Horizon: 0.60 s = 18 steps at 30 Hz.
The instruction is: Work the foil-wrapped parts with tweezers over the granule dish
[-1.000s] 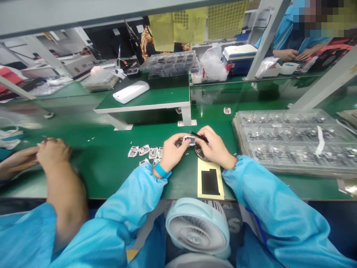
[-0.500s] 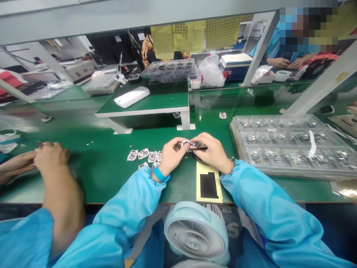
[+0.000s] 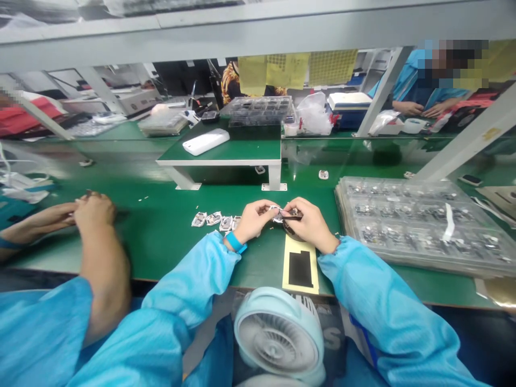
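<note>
Since the frame of one second ago, the black tool [image 3: 293, 218] has been lowered from a raised slant to a nearly level position, and its tip is now brought to the right side of the small white-framed part [image 3: 276, 213]. By this change, it may be judged that work on this part is being continued, although actual contact of the tip cannot be confirmed. The part is held above the desk [image 3: 161, 242], between both hands, with the fingers of the left hand [image 3: 252, 220] closed on its edge. The tool is pinched by the fingers of the right hand [image 3: 308, 220], which are kept together around it. Under this hand, a dark round object [image 3: 291, 232] is partly hidden, just beyond the yellow sheet [image 3: 295, 245]. Several similar parts [image 3: 199, 219] are laid beside the left hand.
</note>
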Available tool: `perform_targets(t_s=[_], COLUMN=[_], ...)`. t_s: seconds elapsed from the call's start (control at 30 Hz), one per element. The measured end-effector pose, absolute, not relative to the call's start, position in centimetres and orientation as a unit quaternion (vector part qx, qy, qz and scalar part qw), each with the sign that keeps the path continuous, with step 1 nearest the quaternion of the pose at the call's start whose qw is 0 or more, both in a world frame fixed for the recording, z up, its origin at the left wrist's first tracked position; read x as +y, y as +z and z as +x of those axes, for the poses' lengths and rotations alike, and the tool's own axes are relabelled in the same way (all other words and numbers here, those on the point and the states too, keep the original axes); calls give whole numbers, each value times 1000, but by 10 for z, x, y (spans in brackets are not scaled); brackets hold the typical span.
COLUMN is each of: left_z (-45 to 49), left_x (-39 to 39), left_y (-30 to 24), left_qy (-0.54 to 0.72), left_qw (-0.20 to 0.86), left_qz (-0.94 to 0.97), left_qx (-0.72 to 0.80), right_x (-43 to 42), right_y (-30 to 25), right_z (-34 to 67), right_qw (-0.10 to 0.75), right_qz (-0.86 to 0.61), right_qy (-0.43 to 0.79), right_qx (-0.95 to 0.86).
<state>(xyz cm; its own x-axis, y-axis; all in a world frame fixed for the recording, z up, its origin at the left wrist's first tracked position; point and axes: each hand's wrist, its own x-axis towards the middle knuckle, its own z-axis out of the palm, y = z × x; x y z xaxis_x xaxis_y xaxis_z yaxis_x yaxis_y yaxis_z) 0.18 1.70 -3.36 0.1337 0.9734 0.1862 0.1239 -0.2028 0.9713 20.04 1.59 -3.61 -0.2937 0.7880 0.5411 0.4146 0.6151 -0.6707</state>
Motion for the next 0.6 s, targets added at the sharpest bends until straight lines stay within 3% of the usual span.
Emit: perform_targets(t_s=[0.37, 0.6], left_z=[-2, -2], left_x=[24, 15], left_y=[-36, -38], left_qy=[528, 483], left_qw=[461, 313], left_qz=[560, 669], left_qx=[440, 471], right_x=[23, 19], right_y=[-42, -40], right_z=[208, 199], right_qw=[481, 488], right_qz=[-445, -440], right_qy=[246, 231], right_qx=[-714, -718])
